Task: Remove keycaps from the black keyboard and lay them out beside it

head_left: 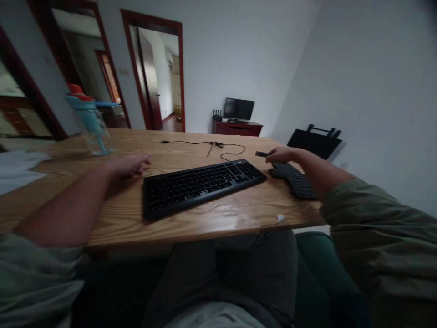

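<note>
Keyboard on table, right hand touching small black object, bottle upright

A small dark flat rectangular object sits at the fingertips of the right hand, just above the wooden tabletop near its far right corner; it is too small and blurred to identify. Beneath that hand and forearm lies a second, smaller black keyboard, flat on the wood, angled toward the table's right edge. A long black full-size keyboard lies flat and slanted between both hands, with the left hand just beside its left end.
</note>
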Demonstrator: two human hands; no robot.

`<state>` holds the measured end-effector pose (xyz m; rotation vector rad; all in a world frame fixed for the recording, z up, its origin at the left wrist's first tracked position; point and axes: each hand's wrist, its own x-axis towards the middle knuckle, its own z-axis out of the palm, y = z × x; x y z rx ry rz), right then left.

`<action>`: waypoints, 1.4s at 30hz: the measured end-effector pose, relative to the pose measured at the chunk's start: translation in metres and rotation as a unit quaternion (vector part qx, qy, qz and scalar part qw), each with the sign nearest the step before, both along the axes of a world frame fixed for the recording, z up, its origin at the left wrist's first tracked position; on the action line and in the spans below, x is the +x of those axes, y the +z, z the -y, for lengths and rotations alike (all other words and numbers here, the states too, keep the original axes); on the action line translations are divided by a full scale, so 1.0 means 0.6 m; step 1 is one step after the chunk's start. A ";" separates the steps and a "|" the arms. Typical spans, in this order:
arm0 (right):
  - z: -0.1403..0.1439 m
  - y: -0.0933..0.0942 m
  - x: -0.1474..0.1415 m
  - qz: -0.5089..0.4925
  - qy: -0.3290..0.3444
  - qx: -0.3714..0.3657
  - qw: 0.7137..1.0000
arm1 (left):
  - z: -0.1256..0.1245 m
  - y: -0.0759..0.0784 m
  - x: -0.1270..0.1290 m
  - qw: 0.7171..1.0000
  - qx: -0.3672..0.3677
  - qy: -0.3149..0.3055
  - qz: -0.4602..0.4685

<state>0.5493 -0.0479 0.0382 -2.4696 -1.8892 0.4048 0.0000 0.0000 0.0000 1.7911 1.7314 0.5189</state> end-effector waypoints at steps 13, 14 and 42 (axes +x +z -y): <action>0.023 0.034 -0.394 -0.223 0.331 0.245 0.884 | -0.003 -0.014 0.024 0.991 -0.034 -0.130 0.005; 0.023 0.026 -0.427 -0.253 0.364 0.258 0.858 | -0.003 -0.013 0.026 0.989 -0.030 -0.141 0.007; 0.011 -0.089 -0.532 -0.369 0.243 0.283 0.851 | 0.032 0.006 0.017 0.955 0.067 -0.289 -0.012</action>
